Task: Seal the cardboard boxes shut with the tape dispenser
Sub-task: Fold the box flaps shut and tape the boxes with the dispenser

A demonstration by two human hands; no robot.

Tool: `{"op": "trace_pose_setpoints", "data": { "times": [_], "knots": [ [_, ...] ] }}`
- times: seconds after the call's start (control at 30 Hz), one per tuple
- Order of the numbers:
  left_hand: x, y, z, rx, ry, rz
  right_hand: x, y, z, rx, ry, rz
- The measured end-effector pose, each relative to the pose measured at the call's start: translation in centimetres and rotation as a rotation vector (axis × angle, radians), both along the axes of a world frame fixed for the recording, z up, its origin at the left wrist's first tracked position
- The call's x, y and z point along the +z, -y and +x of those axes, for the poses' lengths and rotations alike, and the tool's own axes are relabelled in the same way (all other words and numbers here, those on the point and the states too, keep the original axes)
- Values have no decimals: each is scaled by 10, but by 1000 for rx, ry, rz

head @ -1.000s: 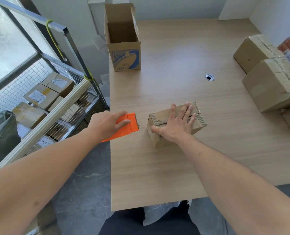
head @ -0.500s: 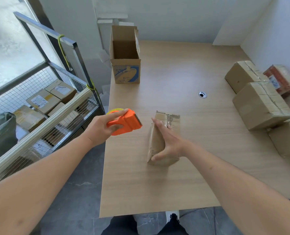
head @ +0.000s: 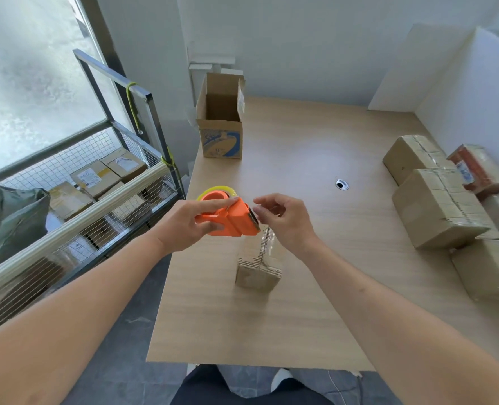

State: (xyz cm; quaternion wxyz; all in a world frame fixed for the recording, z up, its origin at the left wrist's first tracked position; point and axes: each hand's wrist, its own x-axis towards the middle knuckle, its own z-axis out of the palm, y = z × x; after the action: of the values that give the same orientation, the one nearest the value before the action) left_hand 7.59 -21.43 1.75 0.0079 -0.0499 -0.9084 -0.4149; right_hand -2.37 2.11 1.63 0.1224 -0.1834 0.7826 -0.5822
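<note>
Orange dispenser [head: 228,214] gripped in left hand [head: 184,222] above box [head: 258,263]; right hand [head: 283,219] pinches at tape end (grip unclear). Box on tabletop [head: 301,302], untaped this pass; sealed ones [head: 435,206] far right.

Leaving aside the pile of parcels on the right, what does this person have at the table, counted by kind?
Open cardboard box: 1
Small closed cardboard box: 1
Orange tape dispenser: 1, held in the left hand
Total: 3
</note>
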Motion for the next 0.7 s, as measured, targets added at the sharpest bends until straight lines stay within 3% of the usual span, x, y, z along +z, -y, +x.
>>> {"op": "trace_pose_setpoints", "data": {
  "times": [0.13,0.3,0.53,0.7],
  "knots": [
    [14,-17,3,-51,45,-7,6,-18,3,-87,29,-5],
    [24,-19,5,-204,240,-183,-18,-44,32,-167,156,72],
    [7,-13,13,-282,482,-177,-56,-68,69,-270,267,159],
    [7,23,19,-269,545,-227,-68,-101,74,-395,328,158]
  ]
}}
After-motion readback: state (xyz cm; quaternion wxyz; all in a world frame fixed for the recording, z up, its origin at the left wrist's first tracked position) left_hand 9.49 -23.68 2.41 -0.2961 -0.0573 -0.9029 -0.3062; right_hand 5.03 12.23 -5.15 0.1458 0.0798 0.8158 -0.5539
